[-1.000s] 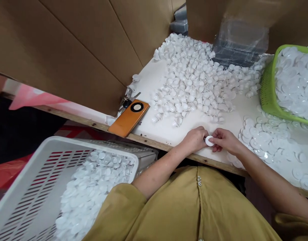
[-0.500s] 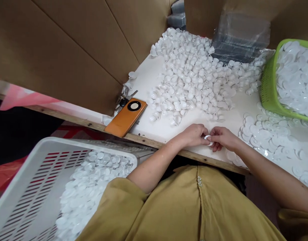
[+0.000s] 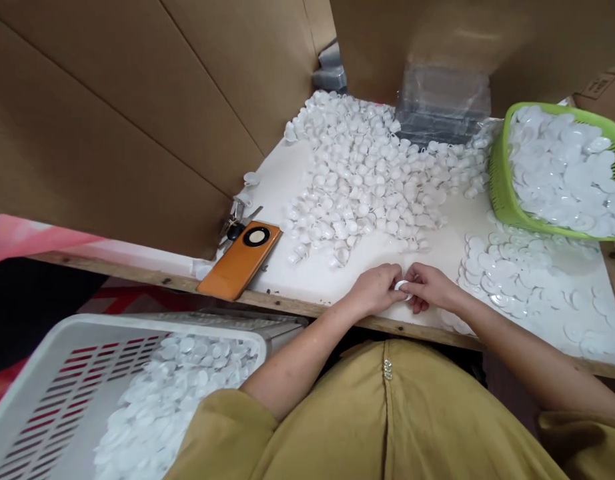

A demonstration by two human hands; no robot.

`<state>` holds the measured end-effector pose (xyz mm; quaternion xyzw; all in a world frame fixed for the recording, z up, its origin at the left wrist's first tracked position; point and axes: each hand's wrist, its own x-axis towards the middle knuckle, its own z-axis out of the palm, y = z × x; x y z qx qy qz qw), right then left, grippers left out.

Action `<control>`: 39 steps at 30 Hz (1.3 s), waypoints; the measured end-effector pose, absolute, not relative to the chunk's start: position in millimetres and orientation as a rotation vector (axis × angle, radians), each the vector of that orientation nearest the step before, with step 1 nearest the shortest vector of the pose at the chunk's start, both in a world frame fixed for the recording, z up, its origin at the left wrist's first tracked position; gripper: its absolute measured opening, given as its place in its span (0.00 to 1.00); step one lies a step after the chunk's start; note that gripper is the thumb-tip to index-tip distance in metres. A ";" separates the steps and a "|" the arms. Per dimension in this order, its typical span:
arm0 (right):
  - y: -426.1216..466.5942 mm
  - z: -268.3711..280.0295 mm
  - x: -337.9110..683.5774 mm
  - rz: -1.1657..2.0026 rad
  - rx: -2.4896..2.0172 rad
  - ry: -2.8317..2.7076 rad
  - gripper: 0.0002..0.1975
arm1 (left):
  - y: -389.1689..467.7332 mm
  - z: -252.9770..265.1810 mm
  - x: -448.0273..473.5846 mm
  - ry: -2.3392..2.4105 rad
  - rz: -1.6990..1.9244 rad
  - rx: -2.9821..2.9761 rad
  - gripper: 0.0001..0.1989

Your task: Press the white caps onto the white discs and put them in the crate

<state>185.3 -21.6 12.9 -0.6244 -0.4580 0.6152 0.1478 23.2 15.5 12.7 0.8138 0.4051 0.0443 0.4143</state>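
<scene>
Brown cardboard panels point(image 3: 112, 127) are stood along the left and back of a white tabletop point(image 3: 307, 283), whose near edge is trimmed with wood, as seen from the head camera. Close to that edge, just above the yellow-green garment, a small white disc point(image 3: 400, 285) is held between two bare hands. Its left side is gripped by the left hand point(image 3: 375, 290), with the thumb and fingers drawn narrow around it; its right side is pinched between thumb and finger of the right hand point(image 3: 430, 287), whose other fingers are curled below. The disc is tilted and shown foreshortened, so that its outline is narrowed to a thin oval, the long axis being laid roughly left to right, from one hand to the other. Which face is turned upward cannot be told, since much of it is covered by fingers. Beyond the hands, small white cups point(image 3: 362, 180) are heaped; to the right, flat white discs point(image 3: 502, 267) are spread in overlapping layers below a green basket point(image 3: 498, 173), which is filled with white pieces. An orange phone point(image 3: 237, 263) is laid slantwise beside keys point(image 3: 235, 223) at the left, and a pale slotted crate point(image 3: 137, 323), partly filled with white pieces, is placed below the edge.
</scene>
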 end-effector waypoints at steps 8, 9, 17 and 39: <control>-39.1 17.7 269.7 0.406 -2.075 -1.782 0.10 | -26.4 53.7 -168.1 1.329 0.098 1.810 0.15; -40.6 15.0 284.6 0.224 -2.113 -1.864 0.12 | -37.7 55.3 -205.4 1.453 0.002 1.781 0.16; -52.4 1.4 313.9 -0.221 -2.051 -2.090 0.16 | -79.3 42.2 -304.1 2.159 -0.498 1.622 0.14; -41.2 8.8 224.5 1.402 -1.575 -1.085 0.17 | 5.9 -1.0 17.0 1.303 0.376 2.348 0.14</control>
